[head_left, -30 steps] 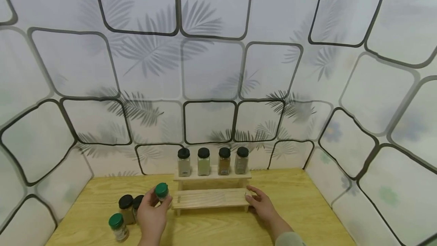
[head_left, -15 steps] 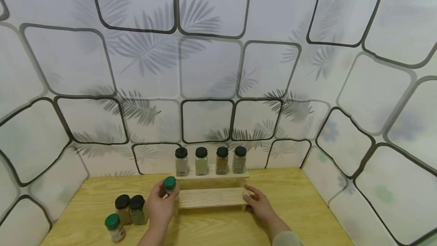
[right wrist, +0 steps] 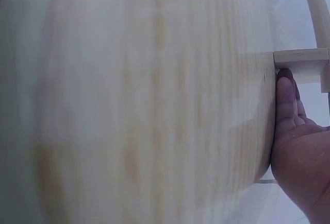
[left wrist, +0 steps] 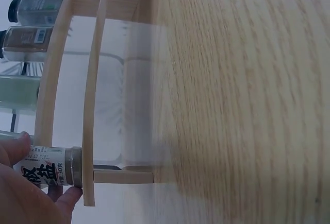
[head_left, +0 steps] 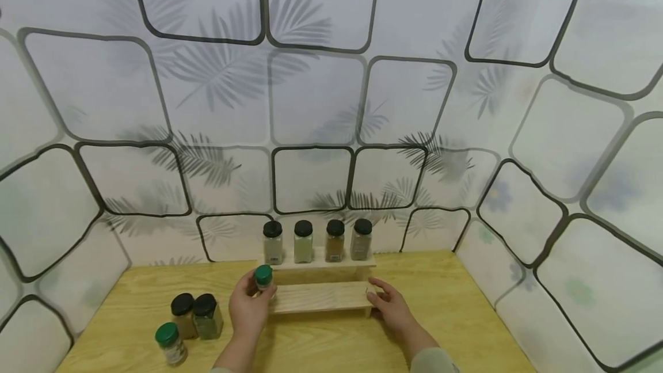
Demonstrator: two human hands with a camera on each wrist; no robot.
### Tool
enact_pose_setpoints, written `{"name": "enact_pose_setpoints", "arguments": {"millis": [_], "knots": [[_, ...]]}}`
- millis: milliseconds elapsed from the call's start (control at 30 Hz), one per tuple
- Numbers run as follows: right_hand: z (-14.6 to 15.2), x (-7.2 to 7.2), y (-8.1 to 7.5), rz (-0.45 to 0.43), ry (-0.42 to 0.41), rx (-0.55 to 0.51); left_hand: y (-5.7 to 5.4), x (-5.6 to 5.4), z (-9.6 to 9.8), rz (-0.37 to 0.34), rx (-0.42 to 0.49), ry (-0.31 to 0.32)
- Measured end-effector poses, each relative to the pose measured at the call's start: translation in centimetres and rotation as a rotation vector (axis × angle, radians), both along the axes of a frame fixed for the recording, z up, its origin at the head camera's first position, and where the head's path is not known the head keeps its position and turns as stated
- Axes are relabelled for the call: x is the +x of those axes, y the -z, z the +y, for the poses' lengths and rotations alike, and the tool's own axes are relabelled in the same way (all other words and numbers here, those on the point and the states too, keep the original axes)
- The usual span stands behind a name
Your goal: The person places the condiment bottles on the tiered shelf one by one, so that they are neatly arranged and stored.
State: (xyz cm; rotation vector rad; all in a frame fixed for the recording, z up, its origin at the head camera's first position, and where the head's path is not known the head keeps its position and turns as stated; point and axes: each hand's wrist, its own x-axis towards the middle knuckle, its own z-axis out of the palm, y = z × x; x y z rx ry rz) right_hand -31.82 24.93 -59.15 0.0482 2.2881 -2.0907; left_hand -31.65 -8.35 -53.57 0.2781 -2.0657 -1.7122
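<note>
My left hand (head_left: 250,307) grips a small green-lidded spice jar (head_left: 263,276) over the left end of the lower board of a two-step wooden rack (head_left: 318,297). In the left wrist view, this spice jar (left wrist: 45,165) has a white label with dark lettering, and its base is right at the lower board (left wrist: 91,105). My right hand (head_left: 392,307) holds the rack's right end, thumb at the lower board's edge. The right wrist view shows fingers (right wrist: 285,100) of that hand low beside the rack's leg (right wrist: 300,56).
Several black-lidded spice jars (head_left: 303,242) stand in a row on the upper step. On the table (head_left: 331,344) at left are two more black-capped jars (head_left: 208,316) and another green-lidded jar (head_left: 171,343). A patterned curtain (head_left: 316,96) closes off the back and sides.
My left hand has carried the green-lidded spice jar rightward to the rack's lower board, uncovering a black-capped jar behind it. My right hand keeps its place on the rack's end.
</note>
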Motion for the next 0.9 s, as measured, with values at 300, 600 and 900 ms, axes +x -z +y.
{"name": "enact_pose_setpoints", "arguments": {"millis": [300,600,900], "knots": [[-0.1,-0.1,-0.1,0.000,0.016,0.005,0.5,-0.3,0.2,0.019,-0.009,0.000],[-0.2,0.1,-0.5,0.004,0.014,0.023,0.7,0.0,0.0,-0.072,-0.038,0.041],[-0.2,0.0,-0.5,-0.007,0.023,0.020,0.1,0.8,-0.2,-0.122,-0.002,0.051]]}}
